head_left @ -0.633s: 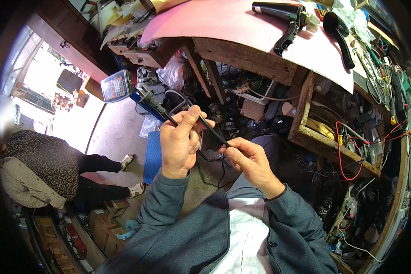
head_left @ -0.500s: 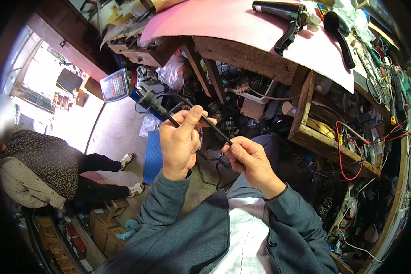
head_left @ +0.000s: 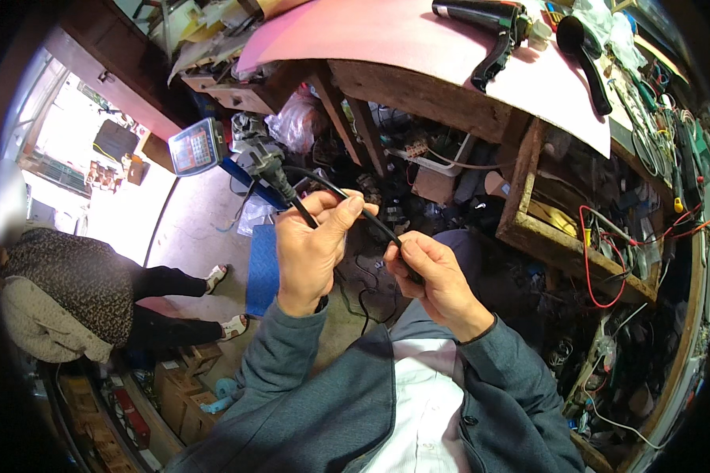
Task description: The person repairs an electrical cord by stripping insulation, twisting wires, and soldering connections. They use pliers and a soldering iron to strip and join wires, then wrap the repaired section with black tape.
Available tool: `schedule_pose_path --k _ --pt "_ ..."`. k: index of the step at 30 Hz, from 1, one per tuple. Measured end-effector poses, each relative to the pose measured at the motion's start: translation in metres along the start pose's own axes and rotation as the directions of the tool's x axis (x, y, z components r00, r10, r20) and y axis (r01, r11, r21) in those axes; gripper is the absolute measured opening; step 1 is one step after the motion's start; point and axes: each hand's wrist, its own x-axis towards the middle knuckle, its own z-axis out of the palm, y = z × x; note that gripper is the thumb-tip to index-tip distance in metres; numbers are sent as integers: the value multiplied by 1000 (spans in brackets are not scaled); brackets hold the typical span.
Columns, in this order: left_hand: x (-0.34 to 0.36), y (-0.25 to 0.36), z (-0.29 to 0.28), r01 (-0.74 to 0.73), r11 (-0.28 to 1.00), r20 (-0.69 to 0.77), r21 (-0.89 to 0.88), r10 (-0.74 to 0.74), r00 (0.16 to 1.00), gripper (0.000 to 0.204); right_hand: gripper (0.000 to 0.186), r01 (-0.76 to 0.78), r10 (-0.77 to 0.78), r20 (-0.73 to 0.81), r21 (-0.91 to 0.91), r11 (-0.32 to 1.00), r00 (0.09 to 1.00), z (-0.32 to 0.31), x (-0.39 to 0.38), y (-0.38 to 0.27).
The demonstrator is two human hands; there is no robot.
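Grey jacket, perhaps striped shirt.

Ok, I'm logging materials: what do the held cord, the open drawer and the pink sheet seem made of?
Cord: probably rubber or flexible plastic outside, black with slight sheen; it bends smoothly. Open drawer: apparently wood, worn and unpolished, judging by its brown, scuffed boards. Pink sheet: smooth and thin-edged; card, foam or plastic, I can't tell.

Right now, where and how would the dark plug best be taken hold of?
Probably by the dark plug's wide body, pinched across its sides and approached from beyond the left hand: it sticks out past that hand, which grips the cord just behind it, leaving the body exposed.
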Motion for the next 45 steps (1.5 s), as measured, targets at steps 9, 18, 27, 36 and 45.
schedule_pose_path --k 9,18,27,36,45 --pt "-1 1 -2 70 995 56 -75 -66 996 17 21 350 -466 -30 -618 704 884 4 10 7" --pt "-5 -13 7 -8 999 -2 -35 8 1000 12 25 293 -421 -62 -628 721 905 17 13 1" --pt "22 28 -24 -218 972 -232 -92 192 954 18 24 423 -465 189 -773 473 865 24 14 -10" --pt "21 19 -22 -191 969 -217 -158 155 964 19 18 387 -395 141 -644 660 908 17 12 0" --pt "18 24 -10 -210 974 -205 -88 189 960 19 19 262 -291 -17 -382 886 957 22 8 1"
